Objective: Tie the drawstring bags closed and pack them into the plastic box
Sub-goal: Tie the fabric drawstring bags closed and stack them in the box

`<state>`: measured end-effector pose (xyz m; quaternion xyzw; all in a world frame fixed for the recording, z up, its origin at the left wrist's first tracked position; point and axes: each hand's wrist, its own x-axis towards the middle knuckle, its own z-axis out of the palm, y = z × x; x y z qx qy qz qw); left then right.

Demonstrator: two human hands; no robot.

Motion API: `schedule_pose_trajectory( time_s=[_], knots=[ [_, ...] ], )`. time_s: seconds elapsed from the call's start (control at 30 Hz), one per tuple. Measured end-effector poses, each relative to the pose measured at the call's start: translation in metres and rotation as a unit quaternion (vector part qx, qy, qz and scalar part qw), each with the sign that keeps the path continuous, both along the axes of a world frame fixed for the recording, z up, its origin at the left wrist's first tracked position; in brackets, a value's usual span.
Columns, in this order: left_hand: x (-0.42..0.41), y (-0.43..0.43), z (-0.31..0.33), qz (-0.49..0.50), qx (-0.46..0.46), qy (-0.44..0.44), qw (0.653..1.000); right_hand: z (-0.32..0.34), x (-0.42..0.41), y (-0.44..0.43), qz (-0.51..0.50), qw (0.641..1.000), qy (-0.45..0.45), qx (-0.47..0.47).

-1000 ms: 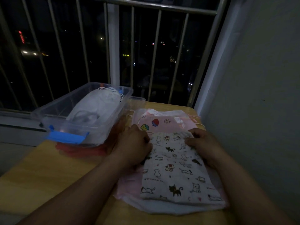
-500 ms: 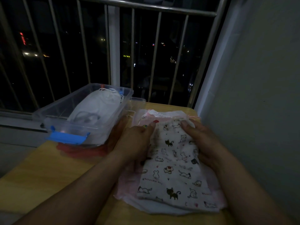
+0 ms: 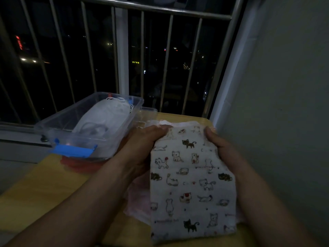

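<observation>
Tied bag (image 3: 105, 118) inside plastic box (image 3: 74, 139) left, cat-print bag (image 3: 192, 189) right between hands, over other bags (image 3: 137, 200)

Upright cat-print bag (image 3: 192, 184) over pink bags (image 3: 138, 200), white bag (image 3: 105, 116) inside clear plastic box (image 3: 64, 120)

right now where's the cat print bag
Head view, centre-right: the cat-print bag is held at its top corners by the left hand and right hand, over the pink bags, right of the plastic box.
</observation>
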<state>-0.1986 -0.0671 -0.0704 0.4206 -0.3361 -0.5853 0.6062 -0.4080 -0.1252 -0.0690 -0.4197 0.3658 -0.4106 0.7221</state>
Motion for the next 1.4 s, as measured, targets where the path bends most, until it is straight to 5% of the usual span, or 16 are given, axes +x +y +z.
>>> schedule_pose_trajectory(
  time_s=[0.2,0.47,1.1,1.4],
  knots=[
    [0.000,0.001,-0.014,0.022,0.027,-0.069,0.997,-0.018,0.006,-0.002,-0.020,0.999,0.034,-0.007],
    [-0.003,-0.001,-0.019,0.040,0.050,-0.027,0.998,-0.021,0.001,-0.007,-0.048,0.998,-0.033,0.023],
    [-0.001,-0.015,-0.028,0.087,0.041,0.241,0.966,-0.021,-0.004,-0.011,-0.152,0.955,-0.234,0.098],
    [-0.003,-0.015,-0.028,0.074,0.041,0.163,0.983,-0.023,-0.003,-0.017,-0.128,0.970,-0.182,0.101]
  ],
)
